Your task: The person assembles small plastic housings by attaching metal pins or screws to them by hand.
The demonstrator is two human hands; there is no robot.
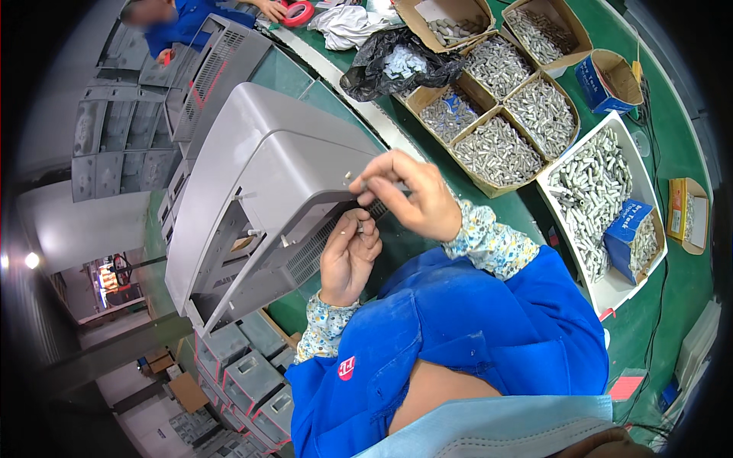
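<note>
A large grey plastic housing point(301, 156) with vent slots stands tilted in front of me. My left hand point(350, 258) is by its near lower edge, fingers closed on a small silvery metal sleeve point(360, 227). Just above it, my right hand point(416, 197) bends over the housing's rim with thumb and fingers pinched together. Whatever the right fingertips hold is too small to make out. A short pale peg point(348, 175) stands on the rim beside those fingertips. Other pale pegs point(285, 240) stick out from the housing's open side.
Cardboard boxes point(527, 182) full of small metal sleeves stand at the right, beside a white bin point(544, 183) of similar sleeves. A black plastic bag point(363, 82) holds small pale pieces. Another housing point(217, 72) and a co-worker's blue sleeve point(187, 27) are at the far left. Cables point(663, 278) run along the green table.
</note>
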